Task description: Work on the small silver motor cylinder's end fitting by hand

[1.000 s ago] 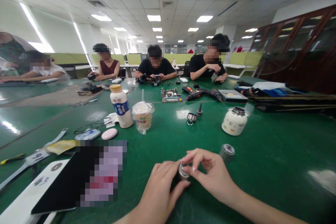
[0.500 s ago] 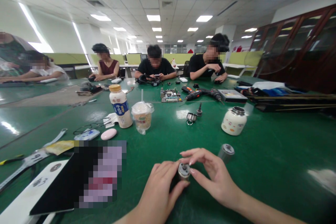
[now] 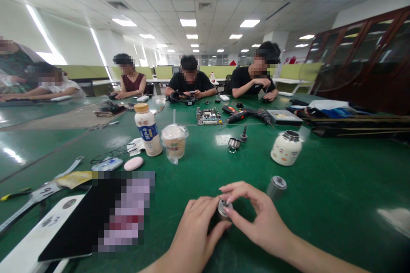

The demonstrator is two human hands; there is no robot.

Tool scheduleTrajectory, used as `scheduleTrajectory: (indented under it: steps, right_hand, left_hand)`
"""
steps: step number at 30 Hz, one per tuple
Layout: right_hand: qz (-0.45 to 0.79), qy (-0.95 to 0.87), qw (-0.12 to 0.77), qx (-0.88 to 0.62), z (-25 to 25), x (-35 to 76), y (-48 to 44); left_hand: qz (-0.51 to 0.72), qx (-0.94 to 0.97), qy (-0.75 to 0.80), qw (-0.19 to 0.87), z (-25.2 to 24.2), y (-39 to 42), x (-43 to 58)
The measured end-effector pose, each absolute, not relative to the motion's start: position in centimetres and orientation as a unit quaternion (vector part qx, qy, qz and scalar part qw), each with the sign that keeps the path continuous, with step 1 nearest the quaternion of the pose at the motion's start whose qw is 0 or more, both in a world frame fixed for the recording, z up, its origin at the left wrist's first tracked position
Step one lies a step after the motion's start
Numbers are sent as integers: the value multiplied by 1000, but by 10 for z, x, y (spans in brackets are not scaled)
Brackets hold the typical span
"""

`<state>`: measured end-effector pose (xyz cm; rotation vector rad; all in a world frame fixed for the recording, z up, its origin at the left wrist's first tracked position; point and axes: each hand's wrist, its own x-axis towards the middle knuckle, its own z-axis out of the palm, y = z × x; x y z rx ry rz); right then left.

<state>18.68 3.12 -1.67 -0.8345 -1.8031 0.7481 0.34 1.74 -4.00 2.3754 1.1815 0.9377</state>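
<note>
Low in the middle of the head view, both my hands close on a small round metal part (image 3: 224, 207) just above the green table (image 3: 320, 204). My left hand (image 3: 195, 232) wraps it from the left and below. My right hand (image 3: 256, 215) pinches its top rim with thumb and fingertips. A silver cylindrical cap (image 3: 276, 187) stands on the table just right of my right hand, apart from it. Farther back sits a white squat flask (image 3: 286, 148) with its mouth uncovered.
A tablet (image 3: 80, 226) lies at front left beside a wrench (image 3: 35, 198). A milk bottle (image 3: 147, 129) and a plastic cup (image 3: 174, 141) stand mid-table, with a circuit board (image 3: 209, 116) and a drill (image 3: 240, 115) beyond. Several people sit along the far edge.
My right fingers have shifted slightly round the top of the metal part. Both hands stay in the same place on it.
</note>
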Motion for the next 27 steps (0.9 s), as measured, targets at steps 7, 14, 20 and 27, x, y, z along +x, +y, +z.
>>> scheduleTrajectory:
  steps: [7,14,20,27]
  right_hand:
    - [307,-689,564,-337,-21,182,39]
    - [311,-696,462,-453,-42,206,63]
    - [352,-651,521,-425,-40,206,62]
    - [360,-693,540,-314,-21,186,39]
  left_hand:
    - [320,836,416,159,-40,19,4]
    - [312,840,421,143,-41,20,2]
    - [317,840,419,137,-44,20,1]
    - [325,837,416,146,-43,18,2]
